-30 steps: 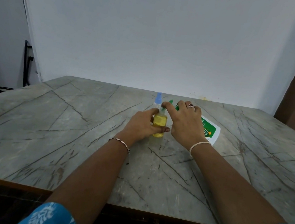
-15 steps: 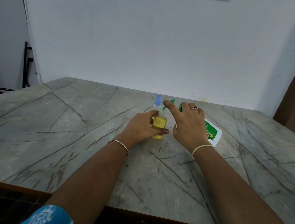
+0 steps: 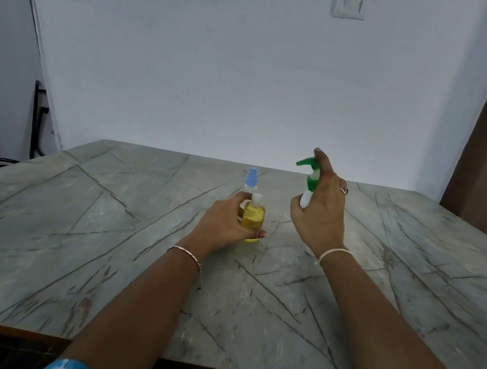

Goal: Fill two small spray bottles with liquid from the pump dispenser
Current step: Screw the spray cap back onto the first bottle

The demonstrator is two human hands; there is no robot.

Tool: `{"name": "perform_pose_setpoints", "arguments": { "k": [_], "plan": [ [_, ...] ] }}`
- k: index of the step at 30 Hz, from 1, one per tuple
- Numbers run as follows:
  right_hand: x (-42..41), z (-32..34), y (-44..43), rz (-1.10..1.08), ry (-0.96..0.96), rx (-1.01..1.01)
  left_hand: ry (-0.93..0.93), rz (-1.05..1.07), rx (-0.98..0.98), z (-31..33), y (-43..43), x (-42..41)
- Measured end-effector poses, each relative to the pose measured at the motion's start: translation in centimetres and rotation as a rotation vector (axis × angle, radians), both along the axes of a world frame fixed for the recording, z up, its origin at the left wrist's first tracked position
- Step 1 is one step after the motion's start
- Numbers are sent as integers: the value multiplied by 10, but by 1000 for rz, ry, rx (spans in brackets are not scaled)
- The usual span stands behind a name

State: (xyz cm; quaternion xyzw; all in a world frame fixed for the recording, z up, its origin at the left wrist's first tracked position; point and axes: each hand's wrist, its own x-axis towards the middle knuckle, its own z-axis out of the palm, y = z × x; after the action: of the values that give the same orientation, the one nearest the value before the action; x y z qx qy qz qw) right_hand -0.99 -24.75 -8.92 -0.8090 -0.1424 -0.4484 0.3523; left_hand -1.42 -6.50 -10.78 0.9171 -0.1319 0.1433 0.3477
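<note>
The near spray bottle (image 3: 253, 216) stands upright at the middle of the tabletop (image 3: 93, 227). Its neck is uncapped and yellow liquid reaches up to the shoulder, so we judge this one as good as filled. The left grip (image 3: 223, 223) is curled round its body from the left, steadying it.

Just behind it stands the second spray bottle (image 3: 251, 180), with a pale blue spray top on. Its body is mostly hidden by the first bottle and the fingers, so we cannot tell whether it holds any liquid.

To the right, the pump dispenser (image 3: 311, 183) is held above the tabletop, apart from both bottles, with its green nozzle pointing left. The right grip (image 3: 321, 215) is closed round its white body, with the forefinger laid over the pump head.

As we read it, the near bottle needs only its spray top back, though no loose top is in view. The far bottle may yet need opening and filling — that is likely the larger part left. A wall switch (image 3: 349, 1) sits high on the pale wall beyond.
</note>
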Motion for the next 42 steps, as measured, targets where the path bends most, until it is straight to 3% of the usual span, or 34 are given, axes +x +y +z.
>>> {"name": "perform_pose_setpoints", "arguments": {
  "k": [4, 7, 19, 27, 32, 36, 42],
  "plan": [
    [4, 1, -8, 54, 41, 281, -12, 9, -17, -1, 0, 1],
    [6, 0, -14, 92, 78, 381, -4, 13, -17, -2, 1, 2],
    [4, -2, -15, 67, 27, 302, 35, -4, -27, -1, 3, 3],
    [3, -3, -12, 32, -75, 325, 160, -9, -66, 7, 14, 2],
    [-5, 3, -8, -58, -300, 244, 224, 48, -106, 13, 29, 3],
    [-9, 5, 0, -46, -435, 51, 222, 114, -108, 14, 39, 2],
    [-15, 2, 24, 114, -372, -123, 126, 240, -87, 11, 58, 1]
  ]
}}
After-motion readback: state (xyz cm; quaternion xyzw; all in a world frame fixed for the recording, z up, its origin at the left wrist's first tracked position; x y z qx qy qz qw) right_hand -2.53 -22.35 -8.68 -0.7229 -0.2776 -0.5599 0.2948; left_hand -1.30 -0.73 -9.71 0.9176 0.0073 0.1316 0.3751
